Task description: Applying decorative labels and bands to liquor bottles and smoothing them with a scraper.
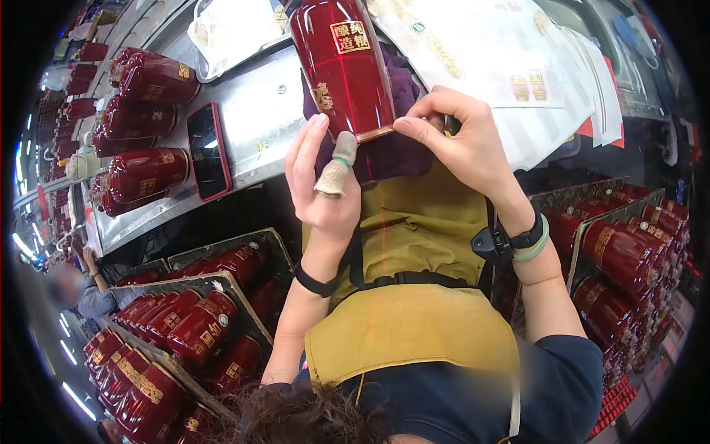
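A glossy dark-red bottle (344, 66) with gold lettering lies tilted on a dark purple cloth (405, 159), its base toward me and its neck cut off by the upper edge. Along the base runs a narrow gold strip (376, 135). My left hand (325, 177) has its fingers stretched out beside the bottle's lower left side. A cloth finger cover with a green band (340, 164) sits on its thumb, which touches the base edge. My right hand (466, 137) pinches thumb and forefinger together at the base's right end, where the strip reaches; anything between those fingertips is too small to tell.
Several red bottles (148, 174) and a phone (209, 148) stand or lie on the metal table (259, 126) at left. White sheets with gold labels (510, 52) cover its right side. Bottle-filled crates (222, 277) flank me. Another person (85, 288) is far left.
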Tool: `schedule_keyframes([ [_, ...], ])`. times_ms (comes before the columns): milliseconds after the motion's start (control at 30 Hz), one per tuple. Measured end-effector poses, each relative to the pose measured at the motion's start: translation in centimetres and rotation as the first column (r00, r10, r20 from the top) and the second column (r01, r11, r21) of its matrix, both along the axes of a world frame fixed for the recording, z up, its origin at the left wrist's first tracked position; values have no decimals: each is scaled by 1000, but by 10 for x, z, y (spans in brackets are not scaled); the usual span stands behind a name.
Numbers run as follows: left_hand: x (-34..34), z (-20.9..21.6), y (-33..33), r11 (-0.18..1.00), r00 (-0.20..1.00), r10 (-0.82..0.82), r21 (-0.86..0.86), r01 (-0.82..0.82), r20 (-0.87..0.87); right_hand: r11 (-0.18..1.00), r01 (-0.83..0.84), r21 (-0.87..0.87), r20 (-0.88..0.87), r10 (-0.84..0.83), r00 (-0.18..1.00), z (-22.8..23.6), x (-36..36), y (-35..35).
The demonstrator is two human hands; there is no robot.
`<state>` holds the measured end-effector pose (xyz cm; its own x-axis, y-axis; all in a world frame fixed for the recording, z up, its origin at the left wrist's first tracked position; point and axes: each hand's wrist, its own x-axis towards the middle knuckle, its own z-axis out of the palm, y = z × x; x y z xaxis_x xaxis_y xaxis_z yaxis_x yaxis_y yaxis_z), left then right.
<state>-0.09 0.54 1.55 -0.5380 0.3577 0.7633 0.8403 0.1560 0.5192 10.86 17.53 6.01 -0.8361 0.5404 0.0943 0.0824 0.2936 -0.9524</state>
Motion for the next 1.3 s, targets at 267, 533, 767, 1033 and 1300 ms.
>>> schedule_keyframes([
  [267, -6, 13, 8, 989, 984, -114, -110, 100, -136, 1000, 9, 17, 1, -9, 1000, -2, -1, 0],
  [533, 1, -9, 0, 998, 995, -68, 5, 68, 77, 999, -3, 42, 18, 2, 1000, 1, -1, 0],
  [767, -2, 16, 9, 992, 980, -48, -125, 25, -191, 999, 0, 45, 15, -1, 1000, 0, -3, 0],
  [1033, -2, -10, -1, 994, 987, -104, 32, 101, 124, 999, 2, 48, 29, -3, 1000, 7, -6, -4],
  [1300, 0, 13, 4, 992, 985, -45, -124, 25, -166, 997, 1, 71, 34, -4, 999, 9, -6, -5],
])
